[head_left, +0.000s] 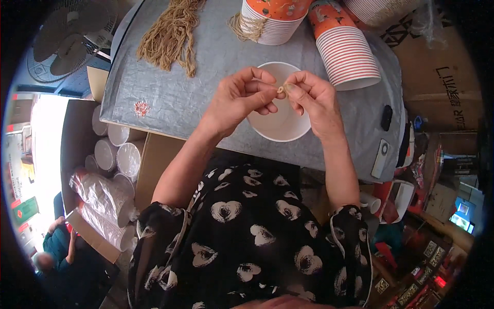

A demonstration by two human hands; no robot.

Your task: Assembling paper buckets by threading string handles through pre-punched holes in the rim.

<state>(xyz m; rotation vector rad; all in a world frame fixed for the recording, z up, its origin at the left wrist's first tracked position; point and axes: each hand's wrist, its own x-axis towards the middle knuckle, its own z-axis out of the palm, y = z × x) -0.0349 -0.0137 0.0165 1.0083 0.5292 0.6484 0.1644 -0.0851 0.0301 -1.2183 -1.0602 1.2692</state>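
Note:
My left hand (229,102) and my right hand (318,105) meet over a white paper bucket (278,131), both closed in a pinch. Between their fingertips is a small tan loop of cord (281,90), most of it hidden by the fingers. The bucket stands under my hands with its open mouth toward me. A bundle of tan cords (172,36) lies at the far left of the table. Beyond my hands stands a stack of orange and white paper buckets (278,23), with loose cord hanging at its left side.
Another bucket stack (347,56) lies tilted at right. The grey-covered table (170,98) holds small red and white bits (141,108), a black object (386,118) and a white device (381,158). A carton (154,162) of wrapped buckets, a fan (67,46) and another person (59,242) are at left.

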